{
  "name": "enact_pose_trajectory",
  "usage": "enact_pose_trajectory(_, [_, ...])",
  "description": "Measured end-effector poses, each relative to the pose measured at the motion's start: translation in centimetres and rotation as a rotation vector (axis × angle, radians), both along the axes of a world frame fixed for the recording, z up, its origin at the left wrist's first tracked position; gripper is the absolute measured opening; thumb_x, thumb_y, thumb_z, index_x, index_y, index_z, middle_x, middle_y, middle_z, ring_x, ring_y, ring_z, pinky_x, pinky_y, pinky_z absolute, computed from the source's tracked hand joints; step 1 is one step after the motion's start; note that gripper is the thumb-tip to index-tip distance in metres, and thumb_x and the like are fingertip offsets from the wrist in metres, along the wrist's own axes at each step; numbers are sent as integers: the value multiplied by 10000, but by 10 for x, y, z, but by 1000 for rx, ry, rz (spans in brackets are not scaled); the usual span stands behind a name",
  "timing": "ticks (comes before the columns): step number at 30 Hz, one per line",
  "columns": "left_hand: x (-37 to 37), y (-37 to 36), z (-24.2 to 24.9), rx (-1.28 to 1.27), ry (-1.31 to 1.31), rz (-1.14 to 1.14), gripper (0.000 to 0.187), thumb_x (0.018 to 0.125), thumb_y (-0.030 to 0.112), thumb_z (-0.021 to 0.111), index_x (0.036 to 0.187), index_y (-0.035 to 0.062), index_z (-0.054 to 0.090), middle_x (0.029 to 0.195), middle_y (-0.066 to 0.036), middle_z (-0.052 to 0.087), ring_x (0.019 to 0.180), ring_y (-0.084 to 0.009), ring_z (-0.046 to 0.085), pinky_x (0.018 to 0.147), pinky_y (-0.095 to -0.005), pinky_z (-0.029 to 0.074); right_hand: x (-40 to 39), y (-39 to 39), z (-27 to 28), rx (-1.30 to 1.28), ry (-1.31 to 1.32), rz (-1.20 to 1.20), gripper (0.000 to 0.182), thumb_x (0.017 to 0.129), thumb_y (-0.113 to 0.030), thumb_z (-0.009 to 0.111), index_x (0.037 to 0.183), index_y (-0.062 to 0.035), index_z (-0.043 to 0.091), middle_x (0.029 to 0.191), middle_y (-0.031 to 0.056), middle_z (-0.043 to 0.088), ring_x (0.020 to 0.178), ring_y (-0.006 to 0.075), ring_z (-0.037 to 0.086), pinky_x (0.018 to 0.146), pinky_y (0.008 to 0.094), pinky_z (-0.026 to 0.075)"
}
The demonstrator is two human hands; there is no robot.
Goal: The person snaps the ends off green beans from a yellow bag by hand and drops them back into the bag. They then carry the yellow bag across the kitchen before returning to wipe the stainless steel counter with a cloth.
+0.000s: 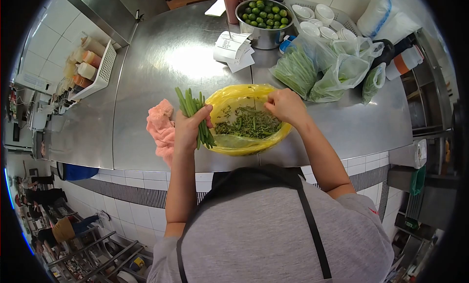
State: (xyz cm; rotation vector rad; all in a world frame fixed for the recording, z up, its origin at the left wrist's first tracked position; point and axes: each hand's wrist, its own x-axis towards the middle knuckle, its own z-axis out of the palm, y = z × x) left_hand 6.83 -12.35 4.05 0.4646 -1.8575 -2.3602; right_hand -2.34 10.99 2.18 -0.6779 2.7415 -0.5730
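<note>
My left hand (pixel 185 129) is closed around a bunch of green beans (pixel 188 103), held upright at the left rim of a container lined with a yellow plastic bag (pixel 234 92). Inside the liner lies a heap of short green bean trimmings (pixel 249 124). Over the right rim of the container is my right hand (pixel 287 106), with its fingers pinched together. Whatever may be between those fingertips is too small to make out. A crumpled pink cloth (pixel 160 124) rests on the steel table just left of my left hand.
Clear plastic bags of green beans (pixel 299 65) lie at the right. Behind stand a steel pot (pixel 268 39) of limes, a sauce bottle (pixel 230 8) and white bowls (pixel 324 13). Paper slips (pixel 232 47) lie mid-table. A white basket (pixel 105 73) holds bottles at left. People appear lower left.
</note>
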Motion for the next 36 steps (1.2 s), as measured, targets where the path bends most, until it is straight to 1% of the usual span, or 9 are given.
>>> enact_pose_trajectory(2, [1,1,-1,0,-10,0,144,757,109,666,778,8,566,591,-34,522,479,-115,508,450,-232,425,-4,2,-16,-202,207,-9,143,726,-154,553,732,-51,652,793,135,621,754,310,592,663,412,470])
enact_pose_trajectory(6, [0,3,-2,-1,-20,-24,143,756,112,666,779,12,566,582,-34,520,474,-114,503,443,-232,419,-2,-4,-28,-166,145,165,143,736,-175,566,773,-65,649,811,124,611,735,313,582,658,411,467])
enact_pose_trajectory(11, [2,-1,-2,-8,-4,-11,127,769,98,644,795,24,544,573,-26,498,461,-114,488,440,-230,415,5,-21,1,-598,304,-111,156,751,-176,620,834,-44,631,786,88,570,729,273,560,653,356,453])
enact_pose_trajectory(14, [-1,-1,-3,101,22,15,125,778,96,633,812,29,533,580,-23,494,467,-118,488,439,-228,411,-12,-25,-6,-324,398,-42,166,756,-193,620,838,-48,623,788,79,552,731,268,559,655,354,453])
enact_pose_trajectory(19, [-9,-7,-12,445,146,65,138,801,111,619,863,27,529,651,-37,530,538,-135,528,486,-252,457,-22,-33,-35,-313,354,26,142,736,-188,623,791,-58,623,792,83,540,723,272,558,653,358,455])
enact_pose_trajectory(26, [-14,-3,-24,888,73,116,159,862,111,538,1005,45,523,883,-75,587,804,-190,597,773,-345,513,-20,-38,-51,-233,403,157,82,712,-125,600,737,-47,592,785,98,543,700,291,555,645,367,453])
enact_pose_trajectory(33, [-16,-5,-24,975,106,126,233,841,80,562,1059,64,482,868,-84,565,817,-212,586,782,-371,510,11,-42,0,-567,504,145,80,713,-93,585,749,-24,566,796,134,540,764,300,549,691,375,452])
enact_pose_trajectory(35, [-19,6,-17,893,143,125,276,836,73,565,1090,60,461,863,-86,561,808,-210,583,767,-361,508,21,-45,-1,-736,238,147,180,815,-154,544,921,-22,606,911,131,576,847,266,567,768,338,449])
enact_pose_trajectory(36, [-23,15,-11,814,181,131,319,830,67,569,1122,55,440,857,-87,557,799,-207,580,752,-351,507,26,-48,-5,-1086,-247,-17,266,857,-205,508,1042,-20,561,986,115,571,911,235,558,815,324,435])
